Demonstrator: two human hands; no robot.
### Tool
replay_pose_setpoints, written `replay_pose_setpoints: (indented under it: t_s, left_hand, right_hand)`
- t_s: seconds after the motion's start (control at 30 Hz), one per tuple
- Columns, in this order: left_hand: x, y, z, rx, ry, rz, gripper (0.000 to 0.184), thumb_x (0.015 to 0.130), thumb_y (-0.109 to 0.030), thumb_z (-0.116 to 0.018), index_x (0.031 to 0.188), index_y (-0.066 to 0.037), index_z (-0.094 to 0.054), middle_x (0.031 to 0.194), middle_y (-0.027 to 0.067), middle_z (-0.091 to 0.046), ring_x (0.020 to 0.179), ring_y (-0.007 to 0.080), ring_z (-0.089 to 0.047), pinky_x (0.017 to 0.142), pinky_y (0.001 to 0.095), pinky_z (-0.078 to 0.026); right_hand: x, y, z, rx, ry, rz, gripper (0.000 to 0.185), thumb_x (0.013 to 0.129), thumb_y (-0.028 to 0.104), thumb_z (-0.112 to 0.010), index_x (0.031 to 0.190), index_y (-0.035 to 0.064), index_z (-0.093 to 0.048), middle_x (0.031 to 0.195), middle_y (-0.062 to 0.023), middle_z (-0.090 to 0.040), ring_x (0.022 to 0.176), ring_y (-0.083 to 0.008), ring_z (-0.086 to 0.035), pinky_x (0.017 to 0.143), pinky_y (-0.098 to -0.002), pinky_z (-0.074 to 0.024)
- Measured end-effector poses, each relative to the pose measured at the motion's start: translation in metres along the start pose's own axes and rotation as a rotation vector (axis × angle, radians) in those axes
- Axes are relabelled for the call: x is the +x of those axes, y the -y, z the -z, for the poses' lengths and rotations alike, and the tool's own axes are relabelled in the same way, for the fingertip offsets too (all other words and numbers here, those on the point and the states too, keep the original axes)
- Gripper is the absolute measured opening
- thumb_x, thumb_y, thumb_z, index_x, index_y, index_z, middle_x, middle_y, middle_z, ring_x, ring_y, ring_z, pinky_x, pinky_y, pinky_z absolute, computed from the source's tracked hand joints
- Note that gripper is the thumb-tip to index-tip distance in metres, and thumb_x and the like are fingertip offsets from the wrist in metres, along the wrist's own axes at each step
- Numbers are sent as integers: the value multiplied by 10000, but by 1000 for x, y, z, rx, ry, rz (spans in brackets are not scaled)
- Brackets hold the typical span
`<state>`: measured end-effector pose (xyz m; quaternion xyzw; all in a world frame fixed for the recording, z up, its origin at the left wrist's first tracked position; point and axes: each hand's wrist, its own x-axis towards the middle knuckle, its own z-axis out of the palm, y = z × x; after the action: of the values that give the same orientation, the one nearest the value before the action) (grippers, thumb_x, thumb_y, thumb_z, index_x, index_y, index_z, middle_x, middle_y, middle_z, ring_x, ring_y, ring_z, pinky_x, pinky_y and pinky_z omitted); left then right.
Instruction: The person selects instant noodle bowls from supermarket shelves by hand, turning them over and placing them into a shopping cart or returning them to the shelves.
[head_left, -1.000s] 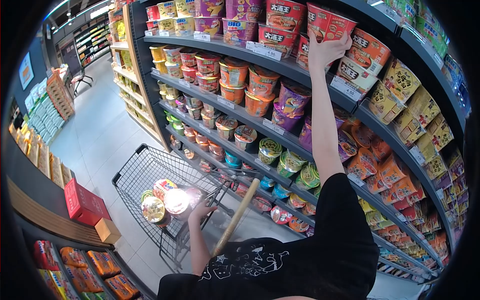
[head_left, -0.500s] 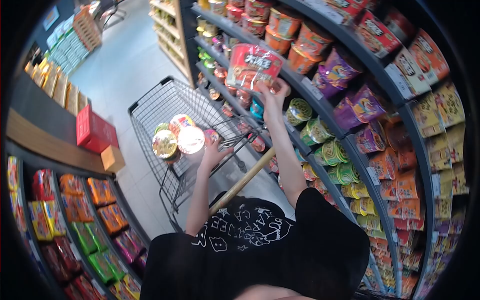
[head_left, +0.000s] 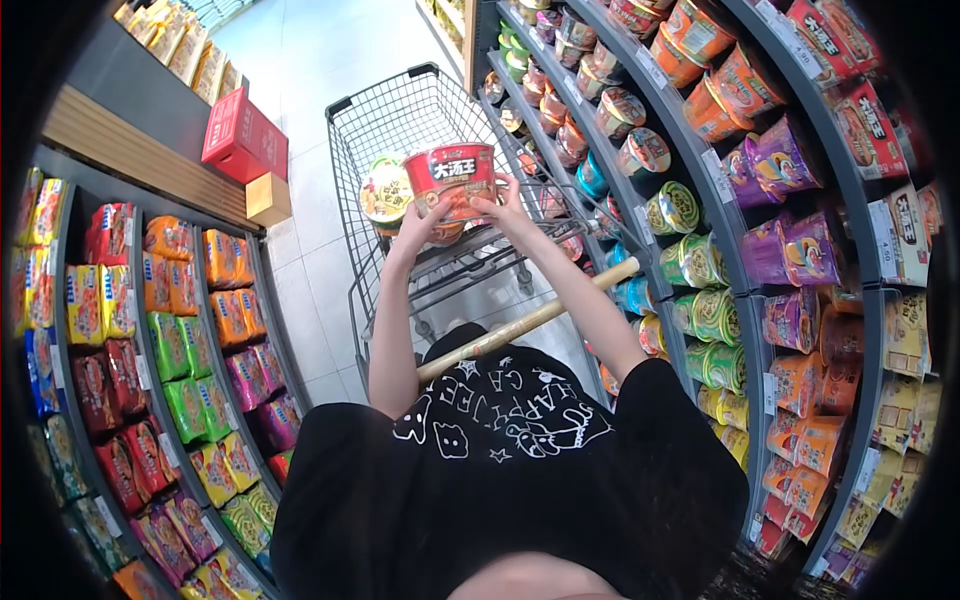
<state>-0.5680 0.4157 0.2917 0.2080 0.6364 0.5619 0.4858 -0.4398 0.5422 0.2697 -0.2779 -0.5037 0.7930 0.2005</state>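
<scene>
The red noodle bowl (head_left: 452, 175) is held over the shopping cart (head_left: 340, 106), its label facing the person, left hand (head_left: 425, 222) and right hand (head_left: 505, 205) gripping its lower sides; beside it a pale-lidded cup (head_left: 385, 190) sits in the cart, near stocked shelves (head_left: 848, 170)

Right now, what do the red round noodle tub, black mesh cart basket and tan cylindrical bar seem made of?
Tub: likely coated paper or plastic, semi-gloss; smooth, printed wall. Basket: probably coated metal, dark finish; thin, regular wires. Bar: wood or plastic, can't tell; smooth, faint sheen.
</scene>
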Motion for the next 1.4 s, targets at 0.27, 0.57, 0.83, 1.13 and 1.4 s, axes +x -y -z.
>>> replay_pose_setpoints:
  t_s: [0.27, 0.57, 0.83, 1.13, 1.4]
  left_hand:
    - [14, 11, -10, 24, -162, -211, 554, 703, -354, -633, 1087, -15, -422, 961, 83, -529, 857, 115, -512, 629, 218, -439]
    - [16, 14, -14, 12, -74, -312, 565, 719, -371, -605, 1139, -54, -398, 959, 47, -527, 840, 93, -495, 483, 193, -410]
    - [13, 14, -16, 35, -73, -313, 558, 743, -389, -573, 1134, -42, -378, 954, 52, -518, 815, 94, -483, 546, 178, -385]
    - [18, 23, -17, 57, -85, -286, 547, 746, -403, -569, 1113, -40, -389, 853, 15, -499, 676, 60, -425, 498, 179, -331]
    - [14, 19, -20, 41, -83, -267, 549, 741, -419, -572, 1096, -40, -392, 772, -1, -469, 622, 55, -397, 508, 183, -341]
  right_hand:
    - [3, 6, 3, -20, 81, 188, 811, 718, 209, -644, 1247, 77, -44, 1119, -114, -410, 1024, -168, -424, 875, -333, -336]
    - [-3, 13, 1, -16, 59, 317, 755, 745, 201, -617, 1266, 47, -93, 1162, -114, -394, 1062, -162, -395, 897, -303, -312]
    - [0, 6, 1, -24, 7, 373, 801, 728, 224, -632, 1261, 4, -77, 1185, -163, -367, 1064, -212, -416, 875, -301, -360]
    - [-8, 16, 1, 15, -1, 301, 761, 727, 190, -629, 1250, -12, -116, 1138, -164, -414, 1029, -197, -450, 868, -304, -368]
    - [-5, 12, 2, 7, -17, 321, 778, 713, 196, -645, 1250, -20, -125, 1137, -165, -414, 1023, -193, -450, 860, -296, -373]
